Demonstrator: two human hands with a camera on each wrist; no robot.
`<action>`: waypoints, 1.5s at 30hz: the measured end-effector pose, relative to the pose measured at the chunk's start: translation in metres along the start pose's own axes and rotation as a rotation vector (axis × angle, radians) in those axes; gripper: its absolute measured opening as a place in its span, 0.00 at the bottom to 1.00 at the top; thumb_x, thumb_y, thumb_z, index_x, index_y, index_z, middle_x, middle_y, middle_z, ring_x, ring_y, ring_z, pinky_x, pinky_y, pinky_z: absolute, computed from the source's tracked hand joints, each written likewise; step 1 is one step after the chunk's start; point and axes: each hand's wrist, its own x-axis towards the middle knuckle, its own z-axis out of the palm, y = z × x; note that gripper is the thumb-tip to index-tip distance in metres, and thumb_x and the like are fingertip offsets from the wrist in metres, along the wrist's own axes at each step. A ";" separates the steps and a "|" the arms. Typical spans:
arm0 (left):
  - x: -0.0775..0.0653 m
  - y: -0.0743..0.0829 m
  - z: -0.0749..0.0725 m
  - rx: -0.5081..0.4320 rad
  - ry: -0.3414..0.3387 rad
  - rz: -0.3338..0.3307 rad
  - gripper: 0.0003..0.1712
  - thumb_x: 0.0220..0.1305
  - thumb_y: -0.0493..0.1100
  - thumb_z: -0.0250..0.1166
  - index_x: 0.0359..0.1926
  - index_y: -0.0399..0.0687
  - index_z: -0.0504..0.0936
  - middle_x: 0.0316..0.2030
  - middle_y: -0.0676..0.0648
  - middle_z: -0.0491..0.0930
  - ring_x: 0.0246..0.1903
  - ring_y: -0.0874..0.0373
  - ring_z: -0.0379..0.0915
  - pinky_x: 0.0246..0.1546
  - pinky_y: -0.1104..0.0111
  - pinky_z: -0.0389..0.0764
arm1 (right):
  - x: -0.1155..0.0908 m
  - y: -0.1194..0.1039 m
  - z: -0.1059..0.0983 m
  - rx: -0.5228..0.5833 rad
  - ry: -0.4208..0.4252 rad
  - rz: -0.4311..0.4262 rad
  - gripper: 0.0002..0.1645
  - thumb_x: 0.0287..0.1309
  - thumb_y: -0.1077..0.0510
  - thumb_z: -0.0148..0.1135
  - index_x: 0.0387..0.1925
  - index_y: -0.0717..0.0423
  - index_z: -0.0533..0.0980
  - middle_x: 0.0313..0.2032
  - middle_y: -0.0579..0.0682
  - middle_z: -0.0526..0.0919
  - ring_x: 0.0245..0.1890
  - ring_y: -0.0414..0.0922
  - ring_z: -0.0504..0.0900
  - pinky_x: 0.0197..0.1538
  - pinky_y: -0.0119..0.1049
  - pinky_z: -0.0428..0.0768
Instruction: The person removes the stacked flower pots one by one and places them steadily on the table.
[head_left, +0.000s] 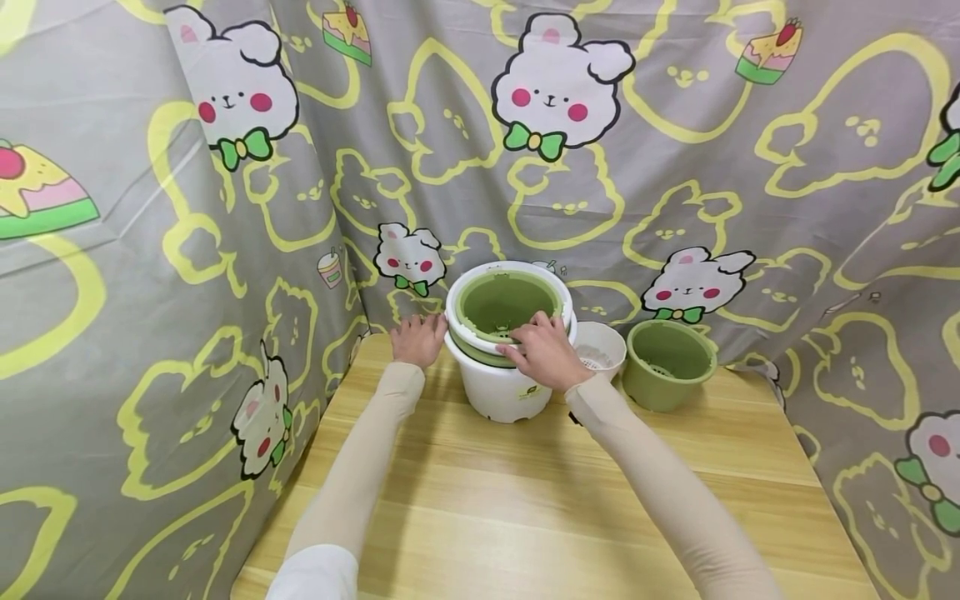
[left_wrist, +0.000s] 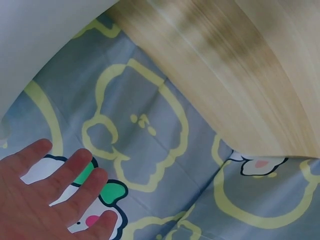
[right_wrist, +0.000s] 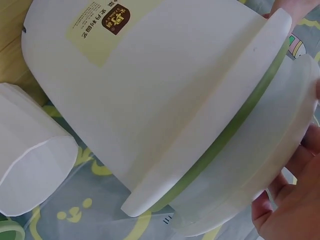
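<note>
Toward the far edge of a wooden table (head_left: 465, 492), pots stand nested: lower white pot (head_left: 498, 393), labelled, outermost; green pot rim (head_left: 480, 354) just above it; upper white pot (head_left: 501, 267) seated in that, part of its wall showing; inner green pot (head_left: 510, 302) inside. Right hand (head_left: 546, 354) curled over the near right rim of the upper white pot, gripping it; cannot tell whether it also touches the inner green pot. Left hand (head_left: 417, 340) at the stack's left side, fingers loosely extended and spread, gripping nothing. Right of the stack: small white pot (head_left: 602, 343), then separate green pot (head_left: 663, 392). Patterned cloth (head_left: 562, 208) behind.
</note>
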 end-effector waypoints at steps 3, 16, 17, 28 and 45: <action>0.000 0.000 0.000 0.004 0.000 0.002 0.44 0.78 0.69 0.21 0.76 0.57 0.68 0.73 0.34 0.67 0.73 0.33 0.61 0.70 0.34 0.61 | 0.000 -0.001 -0.001 -0.004 0.010 0.002 0.23 0.72 0.38 0.59 0.42 0.50 0.88 0.42 0.48 0.91 0.47 0.52 0.73 0.51 0.50 0.66; 0.001 -0.001 0.001 0.003 0.007 0.003 0.42 0.79 0.68 0.23 0.77 0.56 0.67 0.73 0.34 0.67 0.73 0.32 0.62 0.70 0.34 0.61 | 0.003 -0.008 -0.004 0.045 0.074 -0.005 0.20 0.65 0.43 0.69 0.44 0.54 0.86 0.43 0.49 0.91 0.44 0.49 0.74 0.51 0.50 0.65; 0.001 -0.001 0.001 0.003 0.009 0.004 0.43 0.79 0.68 0.22 0.77 0.56 0.67 0.73 0.34 0.67 0.73 0.32 0.62 0.70 0.34 0.61 | 0.003 -0.009 -0.004 0.032 0.079 -0.011 0.20 0.65 0.43 0.69 0.45 0.54 0.87 0.43 0.49 0.91 0.44 0.49 0.74 0.51 0.50 0.65; -0.001 -0.001 0.002 0.009 0.012 0.007 0.46 0.77 0.69 0.19 0.77 0.56 0.66 0.74 0.34 0.67 0.73 0.32 0.61 0.70 0.34 0.61 | 0.002 -0.014 -0.010 0.027 0.105 -0.003 0.19 0.60 0.44 0.73 0.42 0.54 0.88 0.40 0.49 0.92 0.41 0.48 0.73 0.49 0.49 0.64; 0.000 -0.002 0.004 0.011 0.035 0.012 0.44 0.78 0.68 0.21 0.76 0.56 0.69 0.72 0.34 0.70 0.71 0.32 0.66 0.69 0.34 0.64 | 0.007 -0.010 -0.020 -0.318 0.203 -0.094 0.11 0.60 0.66 0.66 0.37 0.48 0.88 0.31 0.45 0.89 0.39 0.49 0.71 0.46 0.47 0.65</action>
